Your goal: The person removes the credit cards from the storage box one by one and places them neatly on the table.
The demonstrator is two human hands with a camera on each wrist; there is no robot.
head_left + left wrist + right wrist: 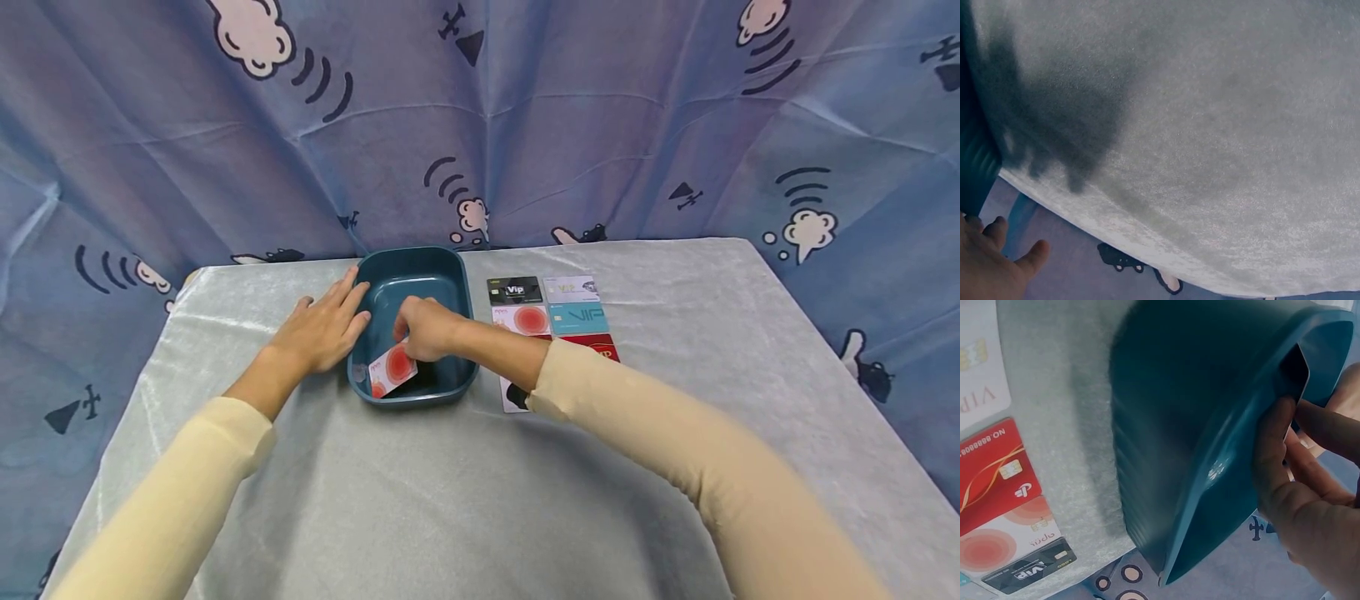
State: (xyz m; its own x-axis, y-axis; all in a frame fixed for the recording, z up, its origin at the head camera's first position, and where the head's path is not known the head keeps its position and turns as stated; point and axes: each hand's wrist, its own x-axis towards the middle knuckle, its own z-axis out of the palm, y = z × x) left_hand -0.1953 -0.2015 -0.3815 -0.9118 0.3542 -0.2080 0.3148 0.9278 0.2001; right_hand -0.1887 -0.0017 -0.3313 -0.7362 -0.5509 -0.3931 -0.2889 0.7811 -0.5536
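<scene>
A dark teal plastic bin (414,260) stands on the cloth-covered table. Inside it, my right hand (429,329) pinches a white and pink card with red circles (393,368) between thumb and fingers. The card tilts near the bin's front left corner, and in the right wrist view only its dark side (1297,370) shows. My left hand (324,327) lies on the bin's left rim with fingers extended. Something small and pale is in the bin beside the card; I cannot tell what it is.
Right of the bin, cards lie in two columns: a black VIP card (514,290), a silver one (572,288), a pink-circle card (517,319), a teal one (577,318) and a red one (600,343). My right forearm covers part of them. A patterned blue curtain (570,125) hangs behind.
</scene>
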